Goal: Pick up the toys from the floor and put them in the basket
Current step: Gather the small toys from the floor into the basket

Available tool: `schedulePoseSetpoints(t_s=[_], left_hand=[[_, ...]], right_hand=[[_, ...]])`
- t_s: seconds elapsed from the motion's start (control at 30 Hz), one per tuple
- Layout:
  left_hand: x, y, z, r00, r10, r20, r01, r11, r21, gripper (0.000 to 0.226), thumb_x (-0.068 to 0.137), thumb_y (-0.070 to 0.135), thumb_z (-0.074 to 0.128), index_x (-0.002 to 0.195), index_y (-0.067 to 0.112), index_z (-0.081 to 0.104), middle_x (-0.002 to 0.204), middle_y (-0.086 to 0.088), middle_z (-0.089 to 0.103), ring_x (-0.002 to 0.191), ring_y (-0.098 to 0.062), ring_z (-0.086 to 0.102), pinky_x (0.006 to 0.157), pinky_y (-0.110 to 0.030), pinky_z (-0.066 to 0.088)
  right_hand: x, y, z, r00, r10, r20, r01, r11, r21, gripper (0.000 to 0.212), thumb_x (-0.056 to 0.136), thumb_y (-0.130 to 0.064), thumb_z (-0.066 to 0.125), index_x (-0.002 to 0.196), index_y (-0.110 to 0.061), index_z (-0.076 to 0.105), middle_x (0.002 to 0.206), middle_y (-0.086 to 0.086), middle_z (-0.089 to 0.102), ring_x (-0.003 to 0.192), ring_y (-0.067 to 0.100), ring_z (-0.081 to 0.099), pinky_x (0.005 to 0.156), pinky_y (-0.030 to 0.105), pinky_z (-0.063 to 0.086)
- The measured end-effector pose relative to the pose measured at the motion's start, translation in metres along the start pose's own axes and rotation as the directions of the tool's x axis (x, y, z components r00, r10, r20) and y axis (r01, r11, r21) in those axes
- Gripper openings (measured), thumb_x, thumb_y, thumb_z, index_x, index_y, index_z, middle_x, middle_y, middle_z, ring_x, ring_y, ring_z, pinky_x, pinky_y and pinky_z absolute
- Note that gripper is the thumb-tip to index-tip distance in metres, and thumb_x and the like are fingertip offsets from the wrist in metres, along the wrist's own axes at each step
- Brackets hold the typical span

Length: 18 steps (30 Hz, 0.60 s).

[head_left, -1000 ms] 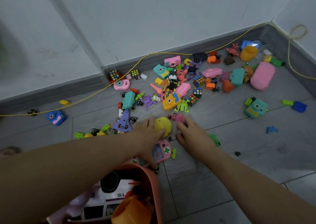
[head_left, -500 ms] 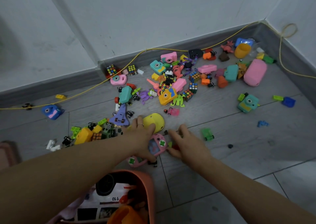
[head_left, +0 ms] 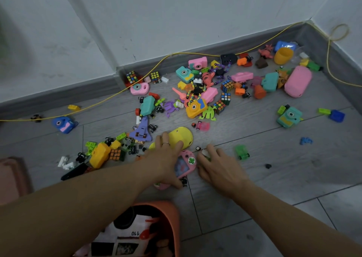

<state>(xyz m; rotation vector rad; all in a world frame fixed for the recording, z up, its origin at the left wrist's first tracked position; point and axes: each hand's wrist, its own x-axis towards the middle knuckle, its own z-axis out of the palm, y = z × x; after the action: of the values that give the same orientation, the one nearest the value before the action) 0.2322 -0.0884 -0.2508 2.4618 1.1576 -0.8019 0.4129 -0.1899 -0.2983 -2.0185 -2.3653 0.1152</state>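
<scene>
Many small toys lie scattered on the grey floor (head_left: 274,178). My left hand (head_left: 166,158) lies across a pink handheld game toy (head_left: 187,163), thumb curled at its near edge. Its fingers reach onto a yellow rounded toy (head_left: 181,136). Just to the right, my right hand (head_left: 219,166) has curled fingers that pinch a small white and green piece (head_left: 205,152). A green toy car (head_left: 242,151) sits right of that hand. The orange basket (head_left: 174,227) stands below my hands with a white toy car (head_left: 121,241) inside.
The main toy pile (head_left: 205,92) spreads toward the wall, with a big pink case (head_left: 297,81) and a teal camera (head_left: 289,117) to the right. A yellow cable (head_left: 117,95) runs along the skirting. A pink object (head_left: 11,178) sits at the left edge.
Both hands have drawn back toward the basket along with the pink game toy and the yellow toy. My right hand's fingers have curled onto a small piece.
</scene>
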Motion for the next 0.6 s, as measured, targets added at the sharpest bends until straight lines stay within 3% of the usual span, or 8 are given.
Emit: schedulePoseSetpoints(t_s=[0.1, 0.23, 0.4, 0.5, 0.6], left_hand=[[0.004, -0.002, -0.007, 1.000, 0.001, -0.019, 0.000, 1.000, 0.030, 0.101, 0.049, 0.074, 0.075, 0.127, 0.036, 0.024, 0.146, -0.015, 0.012, 0.132, -0.040, 0.023, 0.092, -0.060, 0.045], [0.007, -0.003, -0.005, 0.999, 0.006, -0.054, -0.003, 0.999, 0.051, 0.096, 0.050, 0.077, 0.069, 0.125, 0.034, 0.027, 0.140, -0.016, 0.020, 0.127, -0.038, 0.028, 0.098, -0.062, 0.037], [0.010, 0.005, 0.002, 0.996, 0.016, -0.086, -0.010, 0.998, 0.064, 0.117, 0.052, 0.071, 0.076, 0.143, 0.039, 0.009, 0.158, -0.021, -0.012, 0.146, -0.045, -0.006, 0.105, -0.074, 0.018], [0.014, 0.003, 0.006, 0.996, 0.027, -0.091, -0.021, 0.998, 0.061, 0.125, 0.052, 0.069, 0.078, 0.146, 0.051, -0.003, 0.158, -0.020, -0.024, 0.146, -0.045, -0.015, 0.103, -0.077, 0.014], [0.016, 0.003, 0.006, 0.995, 0.056, -0.083, -0.048, 0.994, 0.099, 0.118, 0.055, 0.070, 0.077, 0.145, 0.057, 0.001, 0.156, -0.021, -0.028, 0.144, -0.048, -0.018, 0.101, -0.078, 0.015]], right_hand=[[0.004, 0.003, 0.001, 0.992, 0.114, -0.046, -0.114, 0.993, -0.005, 0.025, 0.084, -0.033, 0.068, 0.101, -0.017, 0.058, 0.106, 0.015, 0.055, 0.072, 0.029, 0.056, 0.045, 0.030, 0.034], [0.009, 0.011, -0.002, 0.969, 0.243, -0.043, -0.244, 0.970, -0.004, 0.027, 0.095, -0.038, 0.053, 0.115, -0.019, 0.053, 0.116, 0.014, 0.048, 0.084, 0.027, 0.053, 0.045, 0.031, 0.044], [0.005, 0.006, -0.004, 0.986, 0.168, -0.003, -0.168, 0.983, -0.069, 0.047, 0.084, -0.050, 0.064, 0.116, -0.017, 0.060, 0.118, 0.018, 0.056, 0.082, 0.030, 0.058, 0.051, 0.031, 0.046], [0.006, 0.010, -0.001, 0.990, 0.144, -0.005, -0.144, 0.989, -0.035, 0.036, 0.087, -0.042, 0.064, 0.114, -0.019, 0.058, 0.117, 0.016, 0.053, 0.079, 0.030, 0.056, 0.045, 0.029, 0.041], [0.007, 0.017, 0.002, 0.993, 0.116, -0.037, -0.116, 0.993, 0.005, 0.028, 0.089, -0.036, 0.062, 0.111, -0.019, 0.057, 0.115, 0.014, 0.053, 0.078, 0.031, 0.056, 0.044, 0.030, 0.042]])
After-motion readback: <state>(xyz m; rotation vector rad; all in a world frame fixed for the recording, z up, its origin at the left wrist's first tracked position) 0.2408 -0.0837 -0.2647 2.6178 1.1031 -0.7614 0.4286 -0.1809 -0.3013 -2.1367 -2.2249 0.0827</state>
